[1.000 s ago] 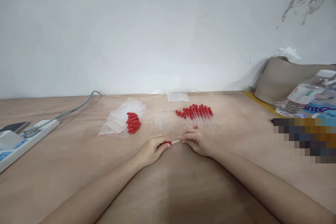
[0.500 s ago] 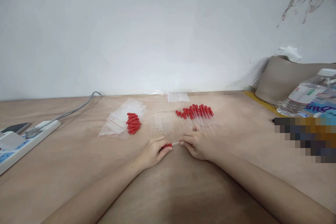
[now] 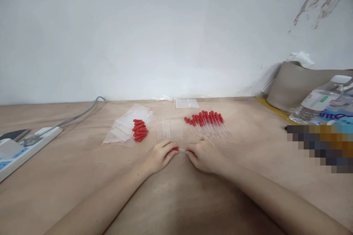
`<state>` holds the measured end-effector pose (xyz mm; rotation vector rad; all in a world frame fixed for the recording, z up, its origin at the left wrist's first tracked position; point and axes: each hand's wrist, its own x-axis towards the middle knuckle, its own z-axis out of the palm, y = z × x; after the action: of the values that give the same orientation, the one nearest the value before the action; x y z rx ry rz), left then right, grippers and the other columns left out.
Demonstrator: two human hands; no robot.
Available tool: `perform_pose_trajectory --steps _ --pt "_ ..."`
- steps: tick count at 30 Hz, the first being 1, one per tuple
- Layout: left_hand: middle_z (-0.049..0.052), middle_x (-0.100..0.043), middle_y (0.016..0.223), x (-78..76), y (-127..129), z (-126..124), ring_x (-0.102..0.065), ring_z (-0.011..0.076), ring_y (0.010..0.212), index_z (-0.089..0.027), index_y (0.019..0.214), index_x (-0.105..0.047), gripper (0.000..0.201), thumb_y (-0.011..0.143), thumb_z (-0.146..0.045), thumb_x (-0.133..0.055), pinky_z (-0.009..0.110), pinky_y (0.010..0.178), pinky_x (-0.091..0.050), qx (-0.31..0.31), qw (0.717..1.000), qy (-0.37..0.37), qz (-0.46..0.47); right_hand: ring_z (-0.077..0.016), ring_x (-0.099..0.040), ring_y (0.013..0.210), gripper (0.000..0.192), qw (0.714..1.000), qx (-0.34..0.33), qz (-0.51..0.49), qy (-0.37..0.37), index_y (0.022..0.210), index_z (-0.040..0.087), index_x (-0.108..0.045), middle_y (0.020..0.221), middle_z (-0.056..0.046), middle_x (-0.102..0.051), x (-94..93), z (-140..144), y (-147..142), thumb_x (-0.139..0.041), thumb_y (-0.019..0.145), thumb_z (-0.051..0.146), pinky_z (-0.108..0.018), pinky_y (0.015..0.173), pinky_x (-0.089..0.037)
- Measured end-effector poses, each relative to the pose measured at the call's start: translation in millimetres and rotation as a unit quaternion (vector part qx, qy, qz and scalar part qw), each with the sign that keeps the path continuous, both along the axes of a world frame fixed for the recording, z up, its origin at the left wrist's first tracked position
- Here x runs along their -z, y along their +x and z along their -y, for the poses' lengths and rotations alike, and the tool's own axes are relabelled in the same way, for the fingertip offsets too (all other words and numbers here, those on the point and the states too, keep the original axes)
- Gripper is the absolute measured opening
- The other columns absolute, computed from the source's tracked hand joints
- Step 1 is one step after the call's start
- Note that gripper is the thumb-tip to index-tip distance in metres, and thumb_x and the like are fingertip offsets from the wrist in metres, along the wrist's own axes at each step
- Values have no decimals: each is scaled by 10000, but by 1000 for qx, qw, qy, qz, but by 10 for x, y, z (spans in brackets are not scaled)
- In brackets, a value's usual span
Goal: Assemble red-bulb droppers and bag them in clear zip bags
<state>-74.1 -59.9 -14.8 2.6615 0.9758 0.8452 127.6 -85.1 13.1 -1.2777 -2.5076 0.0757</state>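
Pressing a red bulb with my left hand onto a clear tube pinched by my right hand, just before the finished droppers, roughly fifteen. Left of them: loose tubes, about eight spare bulbs. Seating likely needs a firm, straight push.

Red bulb, clear glass tube, level, end to end

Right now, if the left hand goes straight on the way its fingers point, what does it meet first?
The left hand points right, along the dropper it pinches, so it would probably meet the right hand fingertips first; only a short stretch of tube separates them.
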Motion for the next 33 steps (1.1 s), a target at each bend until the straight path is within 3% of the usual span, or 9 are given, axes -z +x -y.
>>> perform_pose_trajectory --steps 4,7,10,13,21,28,30,33 --pt "40 -524 897 2 -27 -29 -503 116 661 -187 1116 -445 287 833 -227 -463 257 652 -434 -52 998 -37 29 -144 -536 556 231 997 61 1 -56 596 184 -608 618 -31 -641 -123 -99 125 -439 753 194 -270 599 -327" --pt "8 -500 801 3 -40 -41 -473 107 616 -180 1084 -457 265 822 -214 -472 245 614 -413 -52 997 -56 22 -139 -539 567 218 977 174 -79 -89 585 188 -603 613 -18 -628 -161 -347 314 -449 733 236 -232 511 -315" --pt "-6 -482 741 6 -41 -51 -464 108 616 -179 1037 -492 215 826 -204 -462 239 606 -396 -41 997 -59 14 -155 -563 645 195 946 290 -121 -74 630 185 -617 669 -34 -642 -140 -630 416 -469 719 276 -230 547 -340" --pt "-2 -492 742 15 -39 -58 -472 107 624 -175 980 -525 168 825 -204 -467 233 602 -395 -41 997 -66 20 -179 -574 696 208 932 344 -100 -56 632 191 -610 707 -47 -648 -59 -820 387 -456 728 292 -256 592 -350" --pt "24 -530 787 -10 -37 -53 -508 112 660 -165 833 -565 115 830 -208 -459 229 606 -413 -26 996 -80 28 -260 -587 774 341 919 393 -39 -14 920 145 -559 786 -108 -640 61 -846 290 -438 773 428 -338 664 -343" --pt "22 -529 769 -32 -18 -46 -502 117 653 -165 828 -572 120 828 -205 -458 234 602 -412 -21 997 -78 20 -223 -581 828 254 964 264 -20 -13 795 182 -580 806 -72 -653 37 -763 -88 -404 804 365 -356 765 -288" --pt "27 -530 789 -28 -24 -42 -508 131 698 -172 851 -574 120 827 -211 -464 250 642 -421 -39 998 -52 28 -234 -582 839 256 965 261 -17 -23 866 167 -575 818 -87 -653 50 -792 -239 -434 782 363 -359 762 -297" --pt "46 -526 849 -10 -51 -61 -501 174 815 -188 890 -579 133 824 -237 -474 310 749 -418 -126 990 22 62 -248 -588 835 285 960 276 -11 -40 947 131 -552 846 -118 -650 53 -848 -398 -449 766 326 -360 738 -321"
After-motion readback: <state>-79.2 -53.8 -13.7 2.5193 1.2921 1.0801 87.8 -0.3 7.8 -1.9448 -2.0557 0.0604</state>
